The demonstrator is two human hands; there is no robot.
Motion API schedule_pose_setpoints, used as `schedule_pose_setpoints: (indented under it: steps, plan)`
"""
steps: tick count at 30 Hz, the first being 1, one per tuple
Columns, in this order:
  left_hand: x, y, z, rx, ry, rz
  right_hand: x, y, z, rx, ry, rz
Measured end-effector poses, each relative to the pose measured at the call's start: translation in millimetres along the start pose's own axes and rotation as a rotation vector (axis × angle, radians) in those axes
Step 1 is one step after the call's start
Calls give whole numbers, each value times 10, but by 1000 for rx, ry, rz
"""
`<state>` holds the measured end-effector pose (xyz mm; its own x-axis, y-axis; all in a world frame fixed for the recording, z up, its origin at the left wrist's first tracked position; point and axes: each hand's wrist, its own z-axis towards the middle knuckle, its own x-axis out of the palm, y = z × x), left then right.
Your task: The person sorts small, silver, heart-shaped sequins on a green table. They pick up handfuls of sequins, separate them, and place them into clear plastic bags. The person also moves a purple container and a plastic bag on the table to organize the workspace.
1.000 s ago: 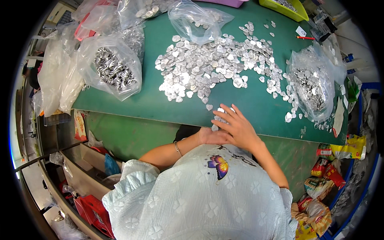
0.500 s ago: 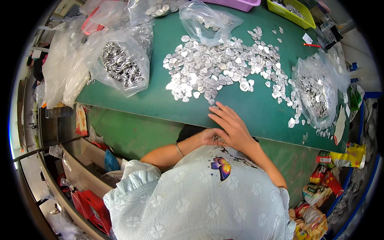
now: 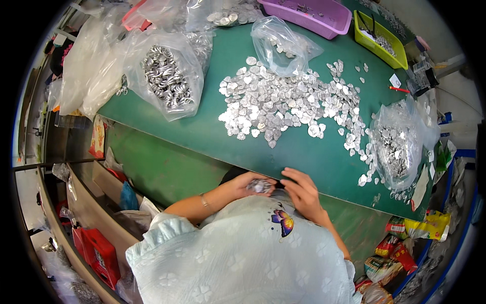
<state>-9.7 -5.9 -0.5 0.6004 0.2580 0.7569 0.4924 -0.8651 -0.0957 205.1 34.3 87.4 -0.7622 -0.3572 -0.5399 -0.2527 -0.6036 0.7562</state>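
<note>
Just below the front edge of the green table, my left hand (image 3: 240, 186) is cupped palm up around a small heap of silvery metal pieces (image 3: 259, 186). Close to its right, at the table edge, my right hand (image 3: 302, 190) has its fingers bent and partly spread; no piece shows in them, and the thumb side is partly hidden. Beyond both hands a broad pile of flat, scalloped silver pieces (image 3: 283, 104) lies loose on the table. A clear bag (image 3: 286, 43) with similar pieces rests at the pile's far side.
On the left stands an open plastic bag of curved metal parts (image 3: 167, 83). Another filled bag (image 3: 397, 144) sits on the right. A purple basin (image 3: 314, 17) and a yellow-green basket (image 3: 379, 43) are at the back. An open drawer (image 3: 109, 195) is at lower left.
My right hand has drawn back from near the pile toward the table edge. My left hand has moved slightly left and opened, showing the metal pieces. The view has shifted.
</note>
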Motion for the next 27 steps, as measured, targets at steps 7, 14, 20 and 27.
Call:
schedule_pose_setpoints:
  steps: [7, 14, 20, 27]
  plan:
    - [420, -354, -945, 64, -182, -348, -63, -97, 118, 202, -262, 34]
    - [984, -1633, -361, 685, -67, -357, -81, -170, 187, 241, -227, -18]
    - [1759, -2714, 262, 934, -226, -157, -56, -186, 147, 257, -237, -48]
    - [1484, -2962, 717, 1302, -459, 912, -61, -187, 177, 278, -262, -15]
